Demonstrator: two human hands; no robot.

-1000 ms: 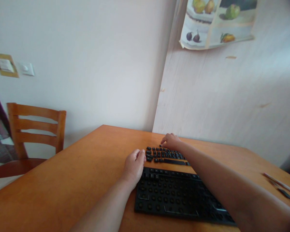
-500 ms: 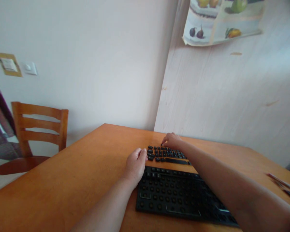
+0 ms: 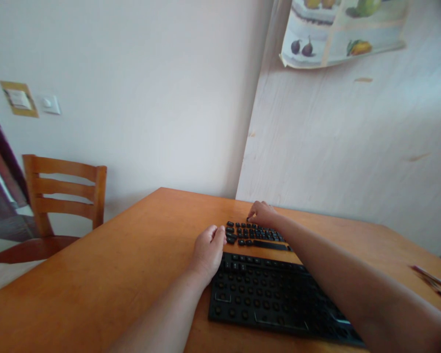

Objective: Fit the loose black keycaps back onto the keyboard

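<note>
A black keyboard point(image 3: 257, 299) lies on the wooden table, most of its keycaps off and the switches bare; several caps remain along its upper left rows. Behind it, loose black keycaps point(image 3: 238, 236) are laid out in rows, with a long spacebar point(image 3: 270, 244) at their near side. My left hand point(image 3: 208, 248) is curled closed beside the keyboard's upper left corner; whatever its fingers may hold is hidden. Reaching over the keyboard, my right hand point(image 3: 262, 213) pinches a small black keycap point(image 3: 247, 219) at the back of the rows. My right forearm covers part of the keyboard.
Long thin tools point(image 3: 435, 282) lie at the table's right side. A wooden chair point(image 3: 66, 189) stands left of the table point(image 3: 132, 264). The wall and a pale board point(image 3: 316, 147) rise behind it, with a fruit painting point(image 3: 316, 34) hanging above.
The view has shifted slightly, so everything sits a little further right. Both hands stay in nearly the same places, the right still at the back row of keycaps.
</note>
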